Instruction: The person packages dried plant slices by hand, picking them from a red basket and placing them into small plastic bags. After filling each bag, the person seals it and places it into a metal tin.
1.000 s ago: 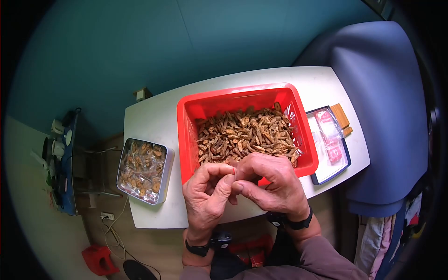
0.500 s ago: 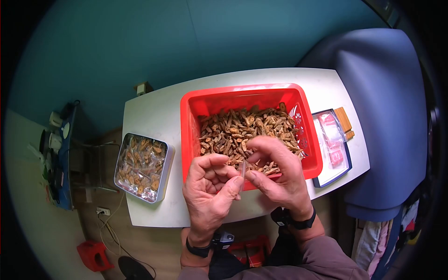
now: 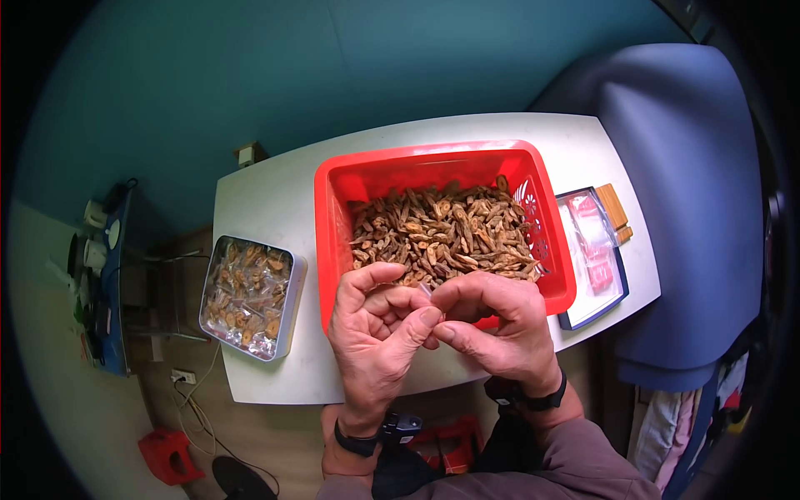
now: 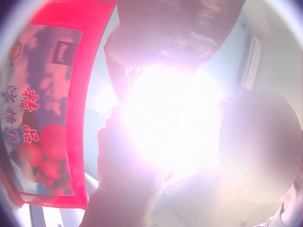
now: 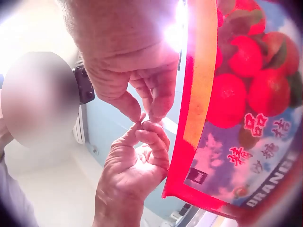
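In the head view a small clear plastic bag (image 3: 426,290) shows between the two hands, in front of the red basket (image 3: 329,250) of dried brown slices (image 3: 446,225). The left hand (image 3: 375,342) pinches it between thumb and curled fingers. From the other side the right hand (image 3: 500,329) pinches at the same bag, thumb and index fingertips together. The right wrist view shows the fingertips of the right hand (image 5: 128,61) meeting those of the left hand (image 5: 132,165). Glare hides the fingertips in the left wrist view.
A metal tin (image 3: 296,308) of small filled bags stands left of the basket on the white table (image 3: 275,192). At the right lie a shallow box (image 3: 621,287) with clear and pink bags and a wooden block (image 3: 611,207). Blue padding (image 3: 683,208) stands beyond the right edge.
The hands parted slightly, then came back together at the bag. The right index finger, raised half a second ago, has come down to the thumb.
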The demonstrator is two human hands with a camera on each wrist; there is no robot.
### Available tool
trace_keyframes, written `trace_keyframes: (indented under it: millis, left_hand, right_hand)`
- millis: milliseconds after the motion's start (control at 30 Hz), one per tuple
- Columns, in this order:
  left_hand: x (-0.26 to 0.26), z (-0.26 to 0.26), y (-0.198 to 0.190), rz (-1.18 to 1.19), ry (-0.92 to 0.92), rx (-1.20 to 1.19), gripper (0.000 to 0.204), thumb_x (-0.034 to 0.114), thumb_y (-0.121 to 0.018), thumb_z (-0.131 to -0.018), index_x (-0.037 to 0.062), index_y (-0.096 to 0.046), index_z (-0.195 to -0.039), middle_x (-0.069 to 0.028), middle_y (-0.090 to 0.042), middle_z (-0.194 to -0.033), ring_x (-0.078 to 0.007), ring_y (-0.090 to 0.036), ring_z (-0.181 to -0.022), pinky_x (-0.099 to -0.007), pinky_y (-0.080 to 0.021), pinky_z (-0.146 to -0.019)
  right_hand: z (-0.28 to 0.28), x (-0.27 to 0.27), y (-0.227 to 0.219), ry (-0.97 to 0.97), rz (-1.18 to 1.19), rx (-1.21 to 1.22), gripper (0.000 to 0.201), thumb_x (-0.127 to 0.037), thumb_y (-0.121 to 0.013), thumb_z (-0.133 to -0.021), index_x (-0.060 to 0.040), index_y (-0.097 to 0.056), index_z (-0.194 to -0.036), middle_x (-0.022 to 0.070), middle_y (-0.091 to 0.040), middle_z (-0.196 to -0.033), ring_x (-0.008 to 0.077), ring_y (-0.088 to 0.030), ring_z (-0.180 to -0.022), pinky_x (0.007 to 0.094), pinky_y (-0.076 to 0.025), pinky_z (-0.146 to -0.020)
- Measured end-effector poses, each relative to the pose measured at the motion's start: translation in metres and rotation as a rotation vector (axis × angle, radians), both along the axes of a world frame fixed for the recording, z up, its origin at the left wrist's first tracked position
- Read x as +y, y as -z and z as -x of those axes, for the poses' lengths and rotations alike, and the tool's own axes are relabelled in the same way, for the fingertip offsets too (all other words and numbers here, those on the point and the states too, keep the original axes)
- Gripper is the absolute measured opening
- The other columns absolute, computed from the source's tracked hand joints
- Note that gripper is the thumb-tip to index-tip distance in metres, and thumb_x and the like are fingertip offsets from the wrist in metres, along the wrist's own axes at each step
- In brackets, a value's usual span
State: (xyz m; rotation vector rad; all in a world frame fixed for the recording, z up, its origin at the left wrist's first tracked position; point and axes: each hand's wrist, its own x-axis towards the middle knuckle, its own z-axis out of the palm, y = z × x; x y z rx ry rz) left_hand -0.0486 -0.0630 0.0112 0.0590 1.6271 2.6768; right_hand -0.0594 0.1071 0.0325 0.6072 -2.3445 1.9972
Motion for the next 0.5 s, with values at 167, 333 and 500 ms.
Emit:
trace_keyframes:
  millis: [167,333,500]
  left_hand:
    - [0.0009,0.0001,0.0006,-0.059,0.021,-0.031,0.044,-0.006,-0.071,-0.092,-0.0006,-0.048,-0.129,-0.0137,-0.071,-0.098,-0.0146,-0.07,-0.079,-0.0252,-0.06,-0.065]
    - [-0.0024,0.0015,0.0035,-0.111,0.046,-0.051,0.044,-0.006,-0.07,-0.092,-0.0017,-0.048,-0.13,-0.0144,-0.071,-0.1,-0.0153,-0.07,-0.078,-0.0259,-0.059,-0.065]
    - [-0.0046,0.0015,0.0018,-0.109,0.035,-0.073,0.044,-0.006,-0.069,-0.092,-0.0016,-0.046,-0.129,-0.0134,-0.07,-0.099,-0.0146,-0.068,-0.076,-0.0263,-0.058,-0.065]
  right_hand:
    - [-0.0004,0.0035,-0.0013,-0.028,0.098,-0.093,0.024,0.003,-0.073,-0.089,0.0065,-0.068,-0.113,0.0101,-0.075,-0.091,0.0142,-0.075,-0.081,0.0264,-0.06,-0.07]
    - [-0.0012,0.0018,0.0014,-0.014,0.076,-0.075,0.024,0.002,-0.075,-0.088,0.0061,-0.07,-0.111,0.011,-0.076,-0.092,0.0162,-0.076,-0.083,0.0279,-0.061,-0.073]
    - [-0.0016,-0.0013,0.0052,0.004,0.053,-0.041,0.026,0.001,-0.076,-0.087,0.0055,-0.07,-0.112,0.012,-0.076,-0.093,0.0182,-0.077,-0.084,0.0287,-0.062,-0.074]
